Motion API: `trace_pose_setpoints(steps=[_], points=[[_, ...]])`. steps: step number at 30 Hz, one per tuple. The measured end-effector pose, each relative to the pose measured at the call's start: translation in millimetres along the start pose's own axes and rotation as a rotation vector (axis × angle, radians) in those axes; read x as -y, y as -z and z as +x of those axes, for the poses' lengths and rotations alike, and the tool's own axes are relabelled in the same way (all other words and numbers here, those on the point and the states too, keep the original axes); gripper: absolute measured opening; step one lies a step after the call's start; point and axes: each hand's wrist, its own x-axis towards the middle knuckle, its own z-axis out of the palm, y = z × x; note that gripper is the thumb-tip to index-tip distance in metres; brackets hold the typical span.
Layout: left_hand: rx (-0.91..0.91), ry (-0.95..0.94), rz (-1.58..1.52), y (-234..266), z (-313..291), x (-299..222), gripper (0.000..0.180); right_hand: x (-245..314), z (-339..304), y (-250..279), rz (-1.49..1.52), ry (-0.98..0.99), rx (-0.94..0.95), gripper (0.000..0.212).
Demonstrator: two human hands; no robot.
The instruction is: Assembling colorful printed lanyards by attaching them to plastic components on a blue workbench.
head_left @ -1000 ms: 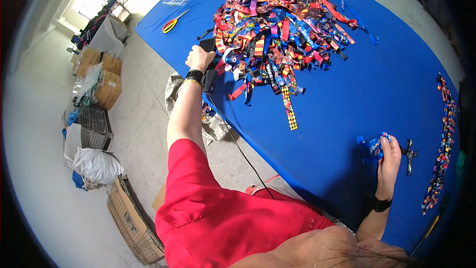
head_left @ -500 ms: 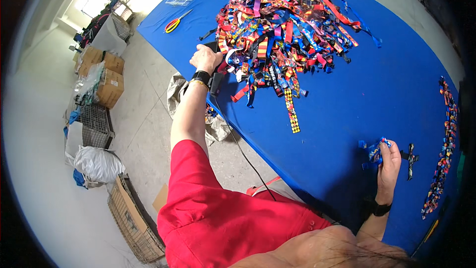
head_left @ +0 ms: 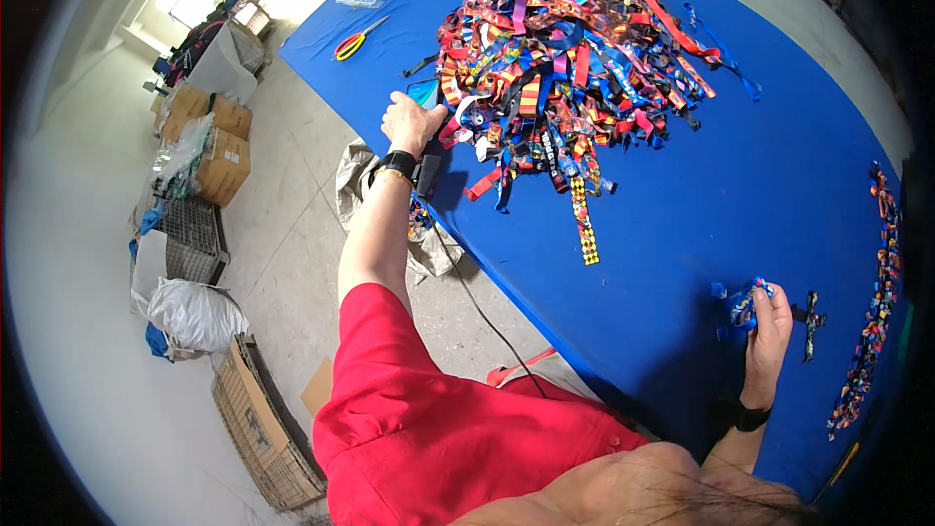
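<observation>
Blue table cover (head_left: 672, 224): supports a far-centre pile of straps (head_left: 575, 58). Right hand (head_left: 769, 331): pinches a folded blue strap (head_left: 746, 312), near right. Left hand (head_left: 413, 124): at a flat device (head_left: 422, 93), left edge; grip cannot be determined.

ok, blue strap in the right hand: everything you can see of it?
The blue strap looks like soft, thin fabric, blue with a multicoloured print. It is bunched or looped rather than flat, with short plain-blue tabs sticking out on its left. The right hand pinches its right side between thumb and fingers, hiding part of it. It sits over the blue tabletop; whether it touches that surface I can't tell.
</observation>
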Motion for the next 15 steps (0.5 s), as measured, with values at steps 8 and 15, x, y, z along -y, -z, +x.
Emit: trace_pose_setpoints(steps=[8,15], points=[[-0.004,0.006,-0.033,-1.7,2.6,1.9,0.074,-10.8,3.4,8.9,-0.026,0.036,0.014,0.009],[-0.004,0.002,-0.027,-2.7,3.4,3.0,0.075,-10.1,3.8,8.3,-0.031,0.034,0.006,0.01]])
